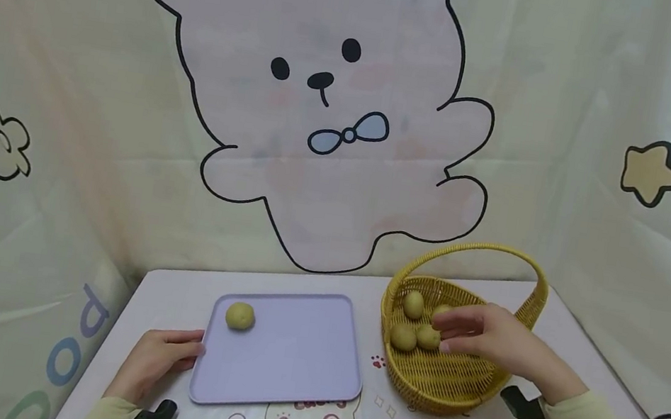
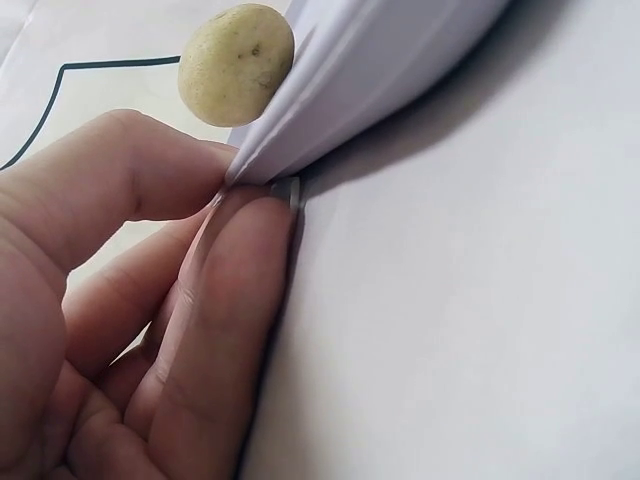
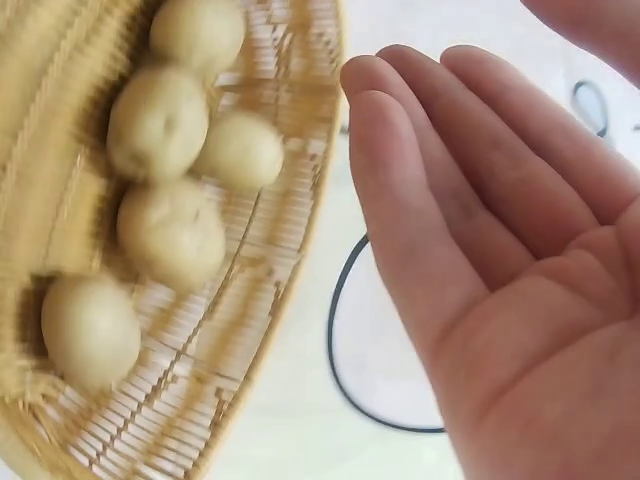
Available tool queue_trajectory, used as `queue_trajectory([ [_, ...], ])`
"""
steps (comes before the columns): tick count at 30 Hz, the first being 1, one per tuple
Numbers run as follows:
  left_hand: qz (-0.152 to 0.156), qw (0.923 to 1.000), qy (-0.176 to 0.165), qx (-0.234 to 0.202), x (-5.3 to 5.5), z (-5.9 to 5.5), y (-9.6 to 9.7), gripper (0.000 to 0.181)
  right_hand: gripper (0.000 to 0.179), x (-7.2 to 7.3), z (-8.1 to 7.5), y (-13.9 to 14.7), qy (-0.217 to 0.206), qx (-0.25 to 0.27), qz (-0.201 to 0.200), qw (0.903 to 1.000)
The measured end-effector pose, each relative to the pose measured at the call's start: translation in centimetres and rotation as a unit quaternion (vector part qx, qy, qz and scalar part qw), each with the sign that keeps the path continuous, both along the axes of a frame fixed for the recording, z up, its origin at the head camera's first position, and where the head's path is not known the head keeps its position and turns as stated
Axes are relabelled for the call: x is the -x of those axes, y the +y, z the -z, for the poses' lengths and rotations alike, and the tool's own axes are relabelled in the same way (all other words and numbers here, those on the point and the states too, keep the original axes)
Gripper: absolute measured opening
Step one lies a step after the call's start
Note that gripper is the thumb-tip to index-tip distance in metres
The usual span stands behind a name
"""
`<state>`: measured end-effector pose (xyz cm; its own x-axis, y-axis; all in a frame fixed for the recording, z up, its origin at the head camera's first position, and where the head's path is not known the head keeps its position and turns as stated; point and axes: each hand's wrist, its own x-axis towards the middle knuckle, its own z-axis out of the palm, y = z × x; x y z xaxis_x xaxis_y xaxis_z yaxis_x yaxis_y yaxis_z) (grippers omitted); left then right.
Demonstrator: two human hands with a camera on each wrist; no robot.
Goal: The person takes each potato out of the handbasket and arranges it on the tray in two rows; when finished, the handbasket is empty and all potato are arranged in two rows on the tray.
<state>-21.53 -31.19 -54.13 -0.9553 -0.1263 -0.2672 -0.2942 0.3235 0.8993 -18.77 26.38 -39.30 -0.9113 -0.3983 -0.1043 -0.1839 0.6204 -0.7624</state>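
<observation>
The left hand [image 1: 155,359] pinches the tray [image 1: 295,361] at its left edge; the right hand [image 1: 503,343] holds nothing, fingers extended above the basket [image 1: 439,385]. One potato [image 1: 240,315] sits on the tray near the far left corner; it could roll if that pinch tilted the tray. At least five more potatoes [image 3: 158,122] lie in the basket, whose arched handle [image 1: 485,247] could snag the right hand.
</observation>
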Motion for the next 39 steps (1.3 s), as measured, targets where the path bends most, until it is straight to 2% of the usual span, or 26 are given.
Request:
queue_trajectory([
  [8,-0.004,0.9999,0.004,-0.016,0.1,0.3,-0.3,0.051,0.051,3.7,1.2,1.8,0.02,-0.084,0.048,0.9951],
  [13,-0.005,0.9999,0.006,-0.012,0.2,0.2,0.0,0.051,0.051,5.3,2.6,2.8,0.028,-0.098,0.063,0.9928],
  [19,-0.011,0.9999,0.006,-0.011,0.2,0.2,0.1,0.049,0.057,6.9,4.2,3.2,0.001,-0.095,0.086,0.9917],
  [27,-0.014,0.9999,0.005,-0.002,0.3,0.3,0.0,0.05,0.059,8.4,5.3,3.2,0.011,-0.132,0.073,0.9885],
  [39,-0.011,0.9999,-0.001,0.002,0.3,0.3,-0.1,0.049,0.064,8.7,5.7,2.4,0.009,-0.166,0.068,0.9837],
])
